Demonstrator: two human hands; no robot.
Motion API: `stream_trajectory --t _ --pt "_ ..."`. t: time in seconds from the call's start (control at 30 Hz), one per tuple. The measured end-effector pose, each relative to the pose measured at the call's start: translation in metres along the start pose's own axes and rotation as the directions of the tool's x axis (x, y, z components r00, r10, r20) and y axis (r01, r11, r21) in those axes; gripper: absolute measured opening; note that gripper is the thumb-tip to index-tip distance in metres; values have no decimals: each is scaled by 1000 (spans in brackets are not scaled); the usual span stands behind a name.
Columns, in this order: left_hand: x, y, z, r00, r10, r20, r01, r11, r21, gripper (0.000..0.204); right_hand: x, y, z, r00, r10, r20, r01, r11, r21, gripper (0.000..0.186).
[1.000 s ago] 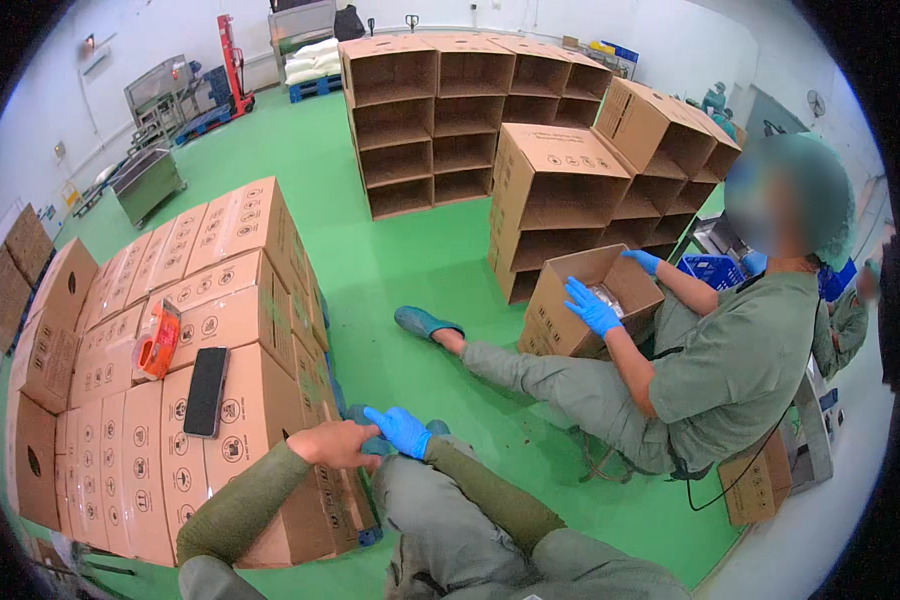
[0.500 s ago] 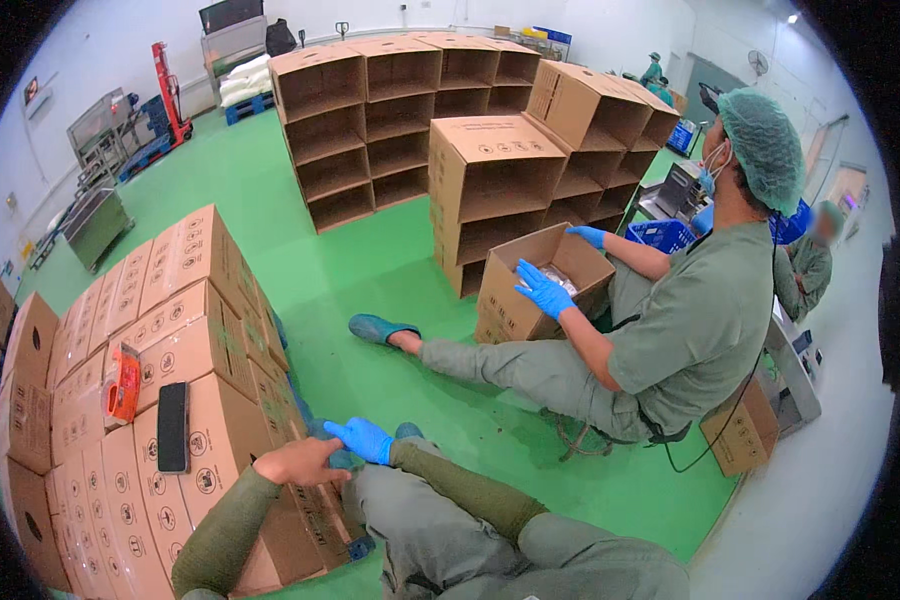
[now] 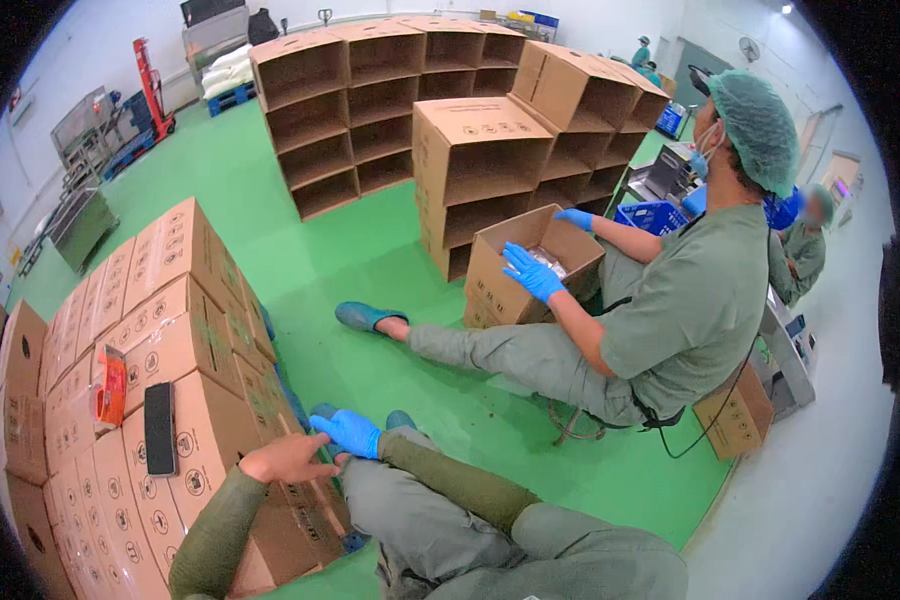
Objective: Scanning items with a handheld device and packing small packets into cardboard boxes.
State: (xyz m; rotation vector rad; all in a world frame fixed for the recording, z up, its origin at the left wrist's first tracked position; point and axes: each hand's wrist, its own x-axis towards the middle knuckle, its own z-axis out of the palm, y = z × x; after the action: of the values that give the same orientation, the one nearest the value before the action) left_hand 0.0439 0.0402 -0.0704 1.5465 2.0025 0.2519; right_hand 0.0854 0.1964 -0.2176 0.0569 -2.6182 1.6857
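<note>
Looks bright and evenly lit, flares to white at a small light (image 3: 787, 9) between one and two o'clock. Sinks into brown shadow inside the open boxes (image 3: 375, 105) toward eleven o'clock, softens to faint shade on the green floor (image 3: 480, 402) near six. Bows the cartons (image 3: 25, 400) strongly past eight, falls to black at the corners. Renders the gloved right hand (image 3: 348, 433) fairly crisply near seven, blurs a distant person's head (image 3: 808, 208) past two

Factory pkg area | stacked ctns (image 3: 160, 258) | red lift (image 3: 151, 85) | hairnetted wkr (image 3: 685, 300)
</note>
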Motion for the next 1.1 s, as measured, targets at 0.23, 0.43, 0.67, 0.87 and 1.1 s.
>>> stream_trajectory --t 0.23,0.43,0.67,0.87,1.1 --pt "-3 19 -17 989 -71 127 81 994 -77 58 -12 -21 -13 993 -83 80 87 995 -48 42" --pt "4 25 -18 974 -136 182 151 986 -69 59 -6 16 -4 984 -83 158 104 986 -127 19" --pt "1 11 -6 996 -48 78 53 997 -59 58 -14 0 -11 944 -316 96 330 895 -299 34" --pt "-7 23 -16 975 -147 166 158 986 -55 56 -17 -27 -16 978 -189 85 200 967 -158 44" --pt "-1 9 -5 997 -54 53 55 998 -10 58 -6 12 -5 972 -180 150 204 964 -170 31"
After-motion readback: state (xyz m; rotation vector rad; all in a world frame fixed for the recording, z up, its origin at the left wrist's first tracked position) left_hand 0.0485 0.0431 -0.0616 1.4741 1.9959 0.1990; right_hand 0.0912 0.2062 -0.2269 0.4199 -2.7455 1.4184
